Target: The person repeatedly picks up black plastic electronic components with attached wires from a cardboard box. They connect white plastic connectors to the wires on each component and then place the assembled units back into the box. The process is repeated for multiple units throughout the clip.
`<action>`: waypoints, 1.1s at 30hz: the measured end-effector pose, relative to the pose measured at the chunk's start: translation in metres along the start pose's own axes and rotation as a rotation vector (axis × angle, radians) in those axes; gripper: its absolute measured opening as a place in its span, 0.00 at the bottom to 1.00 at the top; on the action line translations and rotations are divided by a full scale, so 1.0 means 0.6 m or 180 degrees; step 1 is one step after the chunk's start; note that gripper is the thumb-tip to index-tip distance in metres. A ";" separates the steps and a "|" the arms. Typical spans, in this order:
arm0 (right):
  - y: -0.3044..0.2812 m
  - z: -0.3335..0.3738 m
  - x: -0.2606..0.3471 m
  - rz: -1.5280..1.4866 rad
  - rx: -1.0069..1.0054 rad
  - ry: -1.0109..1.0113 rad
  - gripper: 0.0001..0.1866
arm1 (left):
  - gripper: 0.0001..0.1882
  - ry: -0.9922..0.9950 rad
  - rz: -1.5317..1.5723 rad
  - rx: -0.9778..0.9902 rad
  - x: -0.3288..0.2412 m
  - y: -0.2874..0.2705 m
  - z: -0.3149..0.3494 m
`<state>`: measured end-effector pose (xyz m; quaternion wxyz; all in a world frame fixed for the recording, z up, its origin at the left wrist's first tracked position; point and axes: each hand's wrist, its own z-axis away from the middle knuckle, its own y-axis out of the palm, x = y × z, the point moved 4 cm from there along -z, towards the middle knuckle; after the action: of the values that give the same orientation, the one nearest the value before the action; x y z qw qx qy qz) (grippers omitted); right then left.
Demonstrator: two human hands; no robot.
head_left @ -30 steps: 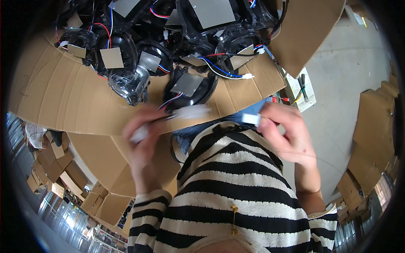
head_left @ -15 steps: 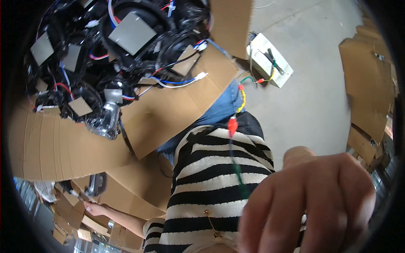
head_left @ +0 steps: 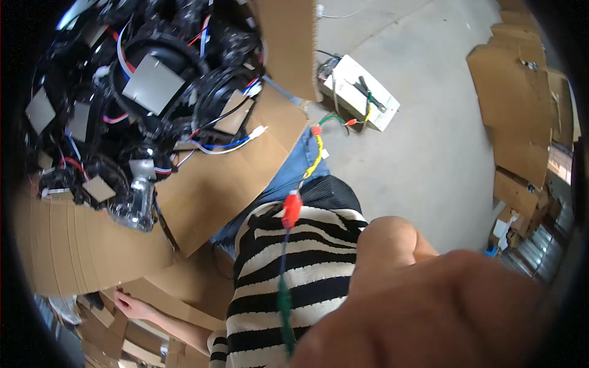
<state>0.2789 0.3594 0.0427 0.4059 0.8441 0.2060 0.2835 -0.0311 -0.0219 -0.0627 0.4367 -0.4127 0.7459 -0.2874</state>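
Note:
My right hand looms large and blurred at the lower right, knuckles up and fingers curled; what they hold is hidden. A test lead with a red clip and a green clip sleeve hangs before my striped top, its lower end passing out of sight by that hand. At the lower left, my left hand has its fingers drawn together at the cardboard edge; anything in them is hidden. An open cardboard box holds several black ring-shaped parts with grey square plates and coloured wires.
On the floor right of the box lies a white boxy device, a dark-handled tool on top. The lead's yellow section runs toward it. More cardboard stands along the right side; other boxes lie at lower left.
The box and floor device have shifted left in the picture. My right hand looks larger and lower. A dark item with a light tip, earlier at my left fingers, no longer shows there.

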 end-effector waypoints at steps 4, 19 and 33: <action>0.002 0.009 0.009 0.0043 -0.0084 -0.0128 0.07 | 0.06 0.0769 0.1614 0.1112 -0.171 0.085 0.082; 0.009 0.002 0.005 0.0031 -0.0193 -0.0140 0.07 | 0.19 0.3215 -0.0018 0.2195 -0.384 0.378 0.230; 0.013 -0.015 -0.027 -0.0069 -0.0170 0.0153 0.07 | 0.09 0.0180 0.2281 0.3871 -0.392 0.284 0.199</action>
<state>0.2615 0.3505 0.0484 0.4263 0.8235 0.2173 0.3047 0.0784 0.2580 -0.1541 0.6380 0.1832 0.5541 -0.5024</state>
